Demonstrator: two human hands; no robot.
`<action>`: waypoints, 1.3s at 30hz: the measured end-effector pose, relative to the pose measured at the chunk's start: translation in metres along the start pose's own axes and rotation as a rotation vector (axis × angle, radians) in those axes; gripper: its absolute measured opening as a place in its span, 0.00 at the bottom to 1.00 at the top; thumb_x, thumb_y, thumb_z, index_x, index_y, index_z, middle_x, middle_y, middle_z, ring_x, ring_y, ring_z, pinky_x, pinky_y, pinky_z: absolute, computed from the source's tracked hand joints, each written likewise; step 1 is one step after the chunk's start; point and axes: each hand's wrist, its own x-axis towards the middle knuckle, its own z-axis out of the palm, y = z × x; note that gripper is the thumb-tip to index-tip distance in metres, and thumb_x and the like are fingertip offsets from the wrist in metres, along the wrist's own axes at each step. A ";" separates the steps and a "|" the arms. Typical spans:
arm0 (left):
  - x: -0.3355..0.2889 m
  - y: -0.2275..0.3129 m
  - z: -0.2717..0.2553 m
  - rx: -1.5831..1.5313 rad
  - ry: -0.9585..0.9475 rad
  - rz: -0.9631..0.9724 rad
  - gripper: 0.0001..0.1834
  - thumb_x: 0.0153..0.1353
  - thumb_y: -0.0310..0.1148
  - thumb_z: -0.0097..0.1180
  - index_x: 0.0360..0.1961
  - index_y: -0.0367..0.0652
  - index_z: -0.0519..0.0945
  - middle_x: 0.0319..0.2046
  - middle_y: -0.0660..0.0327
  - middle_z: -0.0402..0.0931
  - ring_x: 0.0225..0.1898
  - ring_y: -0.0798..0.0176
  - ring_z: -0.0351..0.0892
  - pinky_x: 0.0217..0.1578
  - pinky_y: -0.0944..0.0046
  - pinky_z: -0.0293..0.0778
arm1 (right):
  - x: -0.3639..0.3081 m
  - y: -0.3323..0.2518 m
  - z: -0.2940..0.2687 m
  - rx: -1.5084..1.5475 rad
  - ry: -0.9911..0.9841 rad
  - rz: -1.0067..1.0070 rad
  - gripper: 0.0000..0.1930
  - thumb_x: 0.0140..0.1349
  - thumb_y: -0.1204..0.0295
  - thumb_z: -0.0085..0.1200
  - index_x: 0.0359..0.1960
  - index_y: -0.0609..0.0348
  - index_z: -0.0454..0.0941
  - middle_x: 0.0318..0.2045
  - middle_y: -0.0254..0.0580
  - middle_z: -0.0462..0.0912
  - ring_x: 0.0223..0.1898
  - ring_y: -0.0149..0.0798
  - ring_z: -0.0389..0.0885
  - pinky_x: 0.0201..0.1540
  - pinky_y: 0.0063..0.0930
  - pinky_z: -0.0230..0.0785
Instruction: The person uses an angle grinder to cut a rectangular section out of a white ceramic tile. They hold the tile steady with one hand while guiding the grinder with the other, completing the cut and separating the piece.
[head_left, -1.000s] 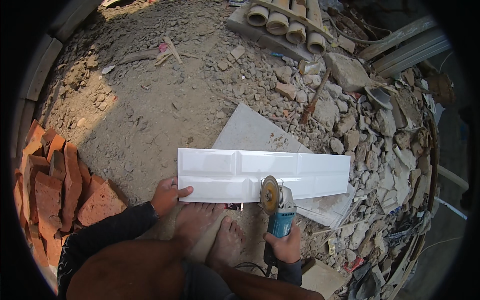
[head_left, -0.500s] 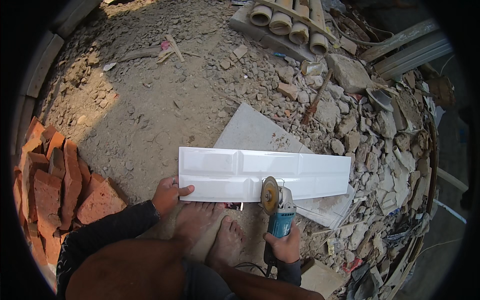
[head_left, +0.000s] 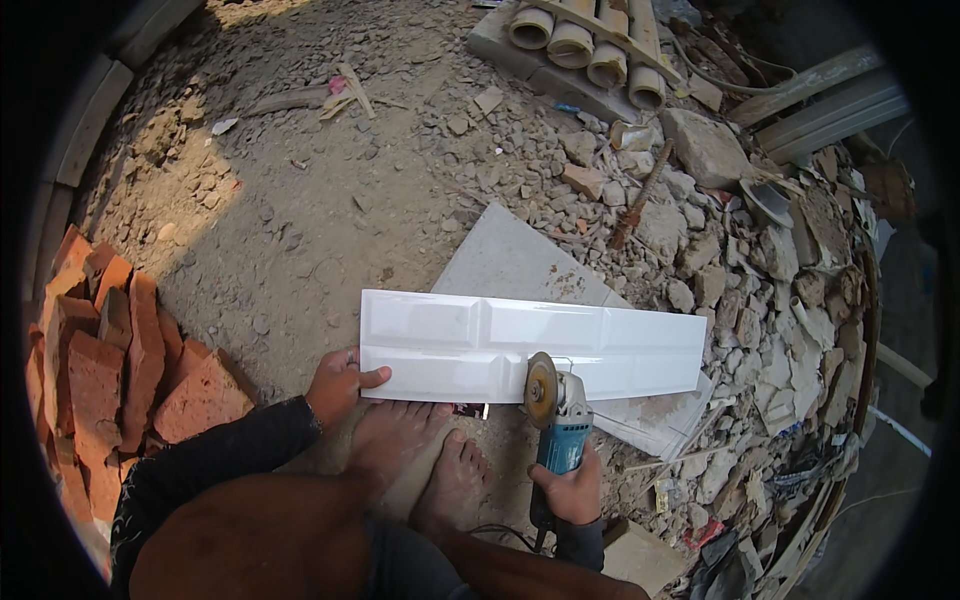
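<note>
A long white glossy tile (head_left: 540, 325) with raised rectangular panels lies across a grey slab (head_left: 510, 255) on the ground. My left hand (head_left: 340, 388) grips its left end, thumb on top and the other fingers underneath. In my right hand (head_left: 572, 488) is a teal angle grinder (head_left: 562, 447), held by its body. The grinder's round disc (head_left: 540, 390) stands upright at the tile's near edge, a little right of the middle. Whether the disc touches the tile or is spinning, I cannot tell. My bare feet (head_left: 460, 470) are just below the near edge.
Broken red bricks (head_left: 140, 370) are piled at the left. Rubble (head_left: 720, 280) covers the right side, with a rusty rod (head_left: 643, 195) in it. Several pipes (head_left: 572, 45) lie on a concrete block at the far right. The grinder's black cord (head_left: 505, 530) runs near my feet.
The view has shifted slightly, so the ground and slab appear a little further right. Both hands keep their holds, and the grinder stays at the same edge of the tile.
</note>
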 end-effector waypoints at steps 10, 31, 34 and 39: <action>0.003 -0.003 -0.003 0.035 -0.003 -0.007 0.23 0.71 0.25 0.68 0.65 0.33 0.79 0.56 0.53 0.87 0.57 0.58 0.87 0.61 0.54 0.83 | 0.001 -0.006 -0.001 0.033 -0.006 0.067 0.25 0.46 0.75 0.74 0.49 0.67 0.82 0.37 0.48 0.90 0.38 0.41 0.89 0.48 0.38 0.82; 0.000 0.002 0.002 0.021 0.029 -0.009 0.23 0.71 0.24 0.71 0.63 0.27 0.79 0.54 0.51 0.87 0.54 0.57 0.89 0.56 0.55 0.86 | 0.000 -0.005 0.001 0.048 0.000 0.035 0.25 0.46 0.76 0.74 0.48 0.65 0.81 0.36 0.40 0.87 0.35 0.34 0.84 0.45 0.33 0.80; 0.001 0.000 0.000 0.007 0.020 0.000 0.23 0.71 0.24 0.71 0.63 0.27 0.79 0.54 0.51 0.87 0.54 0.57 0.89 0.56 0.56 0.86 | 0.000 -0.004 0.000 0.027 -0.003 0.032 0.25 0.47 0.76 0.74 0.48 0.65 0.81 0.36 0.39 0.87 0.35 0.34 0.84 0.44 0.34 0.80; 0.004 -0.004 -0.002 -0.007 0.012 0.010 0.23 0.71 0.25 0.71 0.63 0.27 0.79 0.54 0.51 0.87 0.54 0.58 0.88 0.56 0.56 0.86 | 0.000 -0.003 0.000 0.038 -0.011 0.036 0.25 0.47 0.76 0.74 0.49 0.65 0.81 0.36 0.39 0.87 0.35 0.34 0.84 0.44 0.34 0.80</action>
